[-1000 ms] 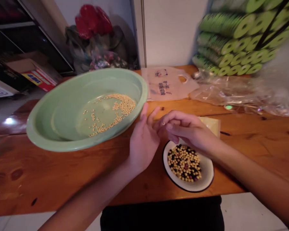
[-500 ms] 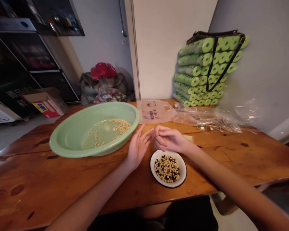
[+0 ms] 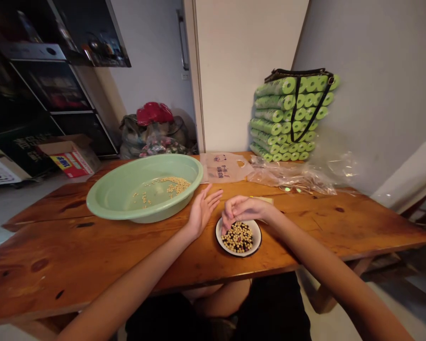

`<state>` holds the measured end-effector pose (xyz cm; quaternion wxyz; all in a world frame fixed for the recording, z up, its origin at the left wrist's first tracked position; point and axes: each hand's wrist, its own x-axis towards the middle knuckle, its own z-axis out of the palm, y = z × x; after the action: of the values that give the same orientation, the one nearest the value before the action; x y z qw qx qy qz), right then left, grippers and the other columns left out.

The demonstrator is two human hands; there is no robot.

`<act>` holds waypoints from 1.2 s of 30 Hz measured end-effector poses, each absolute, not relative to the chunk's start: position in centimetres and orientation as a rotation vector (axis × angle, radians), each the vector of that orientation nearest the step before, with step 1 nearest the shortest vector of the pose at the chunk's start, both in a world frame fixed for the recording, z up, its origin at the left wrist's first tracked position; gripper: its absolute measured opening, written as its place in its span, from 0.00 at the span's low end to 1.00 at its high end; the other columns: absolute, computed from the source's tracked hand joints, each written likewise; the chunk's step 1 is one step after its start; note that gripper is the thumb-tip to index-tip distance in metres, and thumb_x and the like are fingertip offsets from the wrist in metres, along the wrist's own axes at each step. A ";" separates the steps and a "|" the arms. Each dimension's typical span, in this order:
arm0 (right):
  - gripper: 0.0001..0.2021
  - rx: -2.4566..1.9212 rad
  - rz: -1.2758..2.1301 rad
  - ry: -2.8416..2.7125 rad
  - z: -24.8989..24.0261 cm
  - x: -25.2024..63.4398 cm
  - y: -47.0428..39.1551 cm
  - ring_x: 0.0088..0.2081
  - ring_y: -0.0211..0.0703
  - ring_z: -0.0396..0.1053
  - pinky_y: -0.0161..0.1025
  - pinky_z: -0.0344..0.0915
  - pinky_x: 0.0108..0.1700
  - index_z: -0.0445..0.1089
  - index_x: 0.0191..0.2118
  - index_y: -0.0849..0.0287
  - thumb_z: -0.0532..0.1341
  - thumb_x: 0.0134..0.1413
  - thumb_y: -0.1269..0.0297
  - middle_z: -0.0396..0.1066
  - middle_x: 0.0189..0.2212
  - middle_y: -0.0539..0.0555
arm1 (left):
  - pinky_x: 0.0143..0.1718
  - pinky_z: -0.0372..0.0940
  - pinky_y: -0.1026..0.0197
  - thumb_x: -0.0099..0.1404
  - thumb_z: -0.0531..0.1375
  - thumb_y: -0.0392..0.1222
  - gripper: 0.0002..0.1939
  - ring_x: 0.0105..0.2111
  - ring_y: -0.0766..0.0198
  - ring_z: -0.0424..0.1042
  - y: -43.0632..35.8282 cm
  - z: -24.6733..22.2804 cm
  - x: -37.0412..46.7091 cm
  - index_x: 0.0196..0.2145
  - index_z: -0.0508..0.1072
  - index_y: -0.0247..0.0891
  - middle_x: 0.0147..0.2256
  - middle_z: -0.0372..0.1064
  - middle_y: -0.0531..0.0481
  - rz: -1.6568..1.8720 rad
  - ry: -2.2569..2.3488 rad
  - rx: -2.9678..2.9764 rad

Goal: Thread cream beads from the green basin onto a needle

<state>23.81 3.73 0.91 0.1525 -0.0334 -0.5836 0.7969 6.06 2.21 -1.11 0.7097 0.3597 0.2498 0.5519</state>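
A white bowl (image 3: 254,242) with a dark rim holds mixed yellow and black beans (image 3: 239,238), with a few reddish ones. My right hand (image 3: 239,208) hangs over the bowl's far left side, fingers curled together and tips down at the beans; whatever is between them is hidden. To its left, my left hand (image 3: 203,211) is held palm up with fingers stretched out, and no bean can be made out on it. Just beyond that hand stands a large pale green basin (image 3: 110,199) with loose yellow beans (image 3: 177,185) on its bottom, mostly toward the right.
Behind the hands, a printed plastic bag (image 3: 227,168) lies flat on the wooden table (image 3: 128,251). Crumpled clear plastic (image 3: 294,177) is to its right, before stacked green rolls (image 3: 284,113) with a black-strapped bag on top. A flat yellowish item (image 3: 266,200) sits behind my right wrist.
My right hand has come away from beside my left fingers and dropped to the bowl, its fingertips now at the beans. My left hand stays open. The camera view has shifted slightly.
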 end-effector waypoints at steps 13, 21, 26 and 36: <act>0.12 -0.121 2.227 -1.682 0.9 23.5 3.4 0.41 0.53 0.73 0.57 0.63 0.50 0.71 0.29 0.65 0.68 0.46 0.59 0.75 0.32 0.60 | 0.61 0.53 0.51 0.67 0.48 0.53 0.31 0.55 0.58 0.67 2.5 -1.4 5.7 0.64 0.52 0.40 0.51 0.71 0.39 1.211 0.598 0.846; 0.12 -0.414 1.815 -1.610 1.7 23.4 3.3 0.20 0.33 0.65 0.36 0.66 0.32 0.69 0.45 0.64 0.62 0.55 0.66 0.65 0.16 0.44 | 0.55 0.60 0.56 0.63 0.58 0.45 0.18 0.46 0.60 0.71 2.0 -1.4 5.9 0.49 0.70 0.37 0.43 0.74 0.45 1.338 0.675 1.093; 0.15 -0.618 1.558 -1.633 2.2 23.0 2.6 0.24 0.34 0.69 0.35 0.64 0.34 0.62 0.48 0.61 0.62 0.56 0.65 0.70 0.20 0.45 | 0.49 0.63 0.58 0.60 0.61 0.46 0.13 0.41 0.61 0.72 1.5 -0.5 5.9 0.42 0.73 0.38 0.37 0.75 0.48 1.362 0.714 1.252; 0.16 -0.707 1.497 -1.713 1.8 22.4 2.5 0.23 0.33 0.63 0.33 0.60 0.30 0.56 0.44 0.58 0.62 0.55 0.60 0.65 0.19 0.42 | 0.40 0.64 0.60 0.63 0.59 0.43 0.10 0.29 0.63 0.71 0.7 0.2 6.1 0.27 0.74 0.36 0.24 0.73 0.51 1.269 0.760 1.394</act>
<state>22.42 2.46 1.83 0.3705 -0.2758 -0.6678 0.5837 6.10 0.70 0.17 0.5268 0.5830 0.3179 0.5307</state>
